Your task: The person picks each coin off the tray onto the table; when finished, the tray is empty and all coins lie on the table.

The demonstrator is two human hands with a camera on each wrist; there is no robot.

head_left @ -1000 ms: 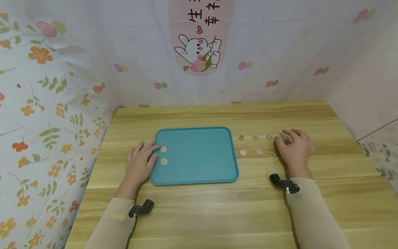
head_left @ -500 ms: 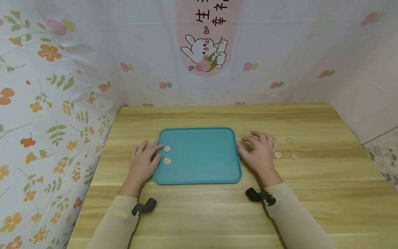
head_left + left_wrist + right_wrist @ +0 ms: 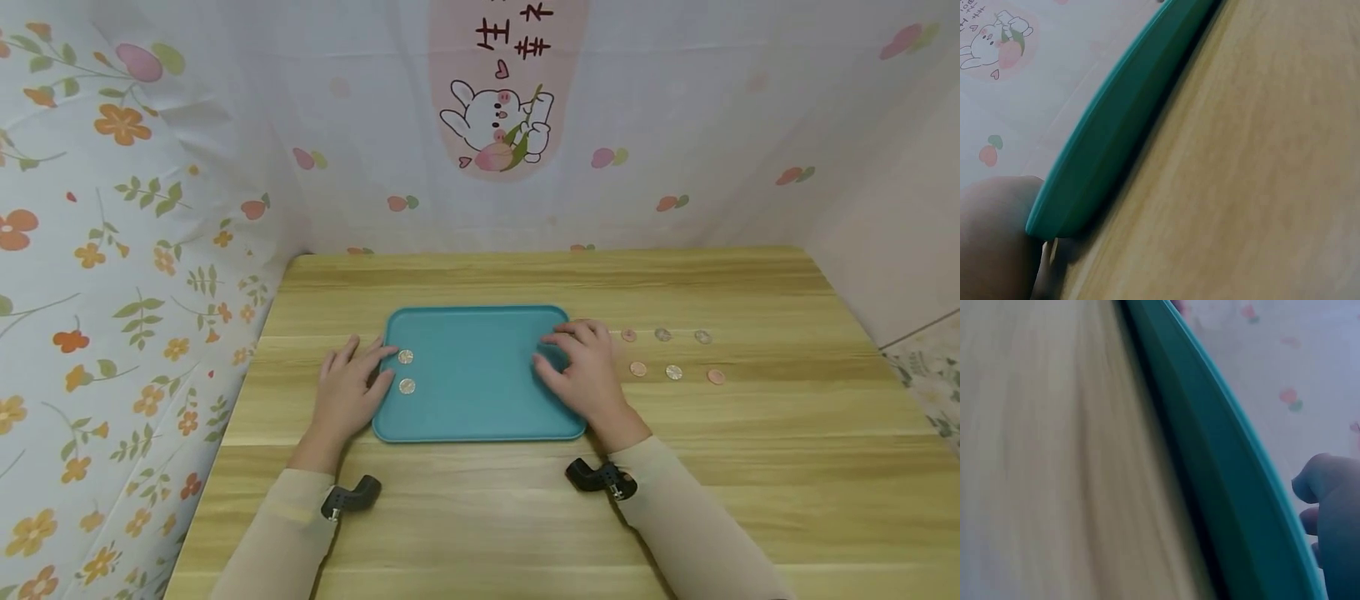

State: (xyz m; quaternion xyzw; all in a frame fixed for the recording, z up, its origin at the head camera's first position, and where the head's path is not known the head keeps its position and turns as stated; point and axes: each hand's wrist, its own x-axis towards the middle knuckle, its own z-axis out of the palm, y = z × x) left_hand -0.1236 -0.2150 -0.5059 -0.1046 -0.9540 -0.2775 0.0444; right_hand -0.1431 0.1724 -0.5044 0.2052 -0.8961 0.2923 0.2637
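A teal tray (image 3: pixel 468 408) lies on the wooden table, with two gold-toned coins, an upper coin (image 3: pixel 406 357) and a lower coin (image 3: pixel 407 386), near its left side. My left hand (image 3: pixel 345 396) rests at the tray's left rim. Its index fingertip reaches over the rim beside the upper coin, fingers spread. Over the right rim of the tray hovers my right hand (image 3: pixel 588 375), its fingers loosely bent and spaced apart. No held thing shows in it. In the right wrist view, part of the right hand (image 3: pixel 1341 512) appears beyond the tray edge.
Right of the tray lie two rows of coins, among them a copper coin (image 3: pixel 716 377), a silvery coin (image 3: pixel 702 337) and a gold-toned coin (image 3: pixel 673 372). My right hand covers the rows' left end. A printed cloth (image 3: pixel 337 108) hangs behind the table.
My right hand has moved left from the far end of the coin rows to the tray's right rim, uncovering coins there. The left hand stays at the left rim. The view shifted slightly.
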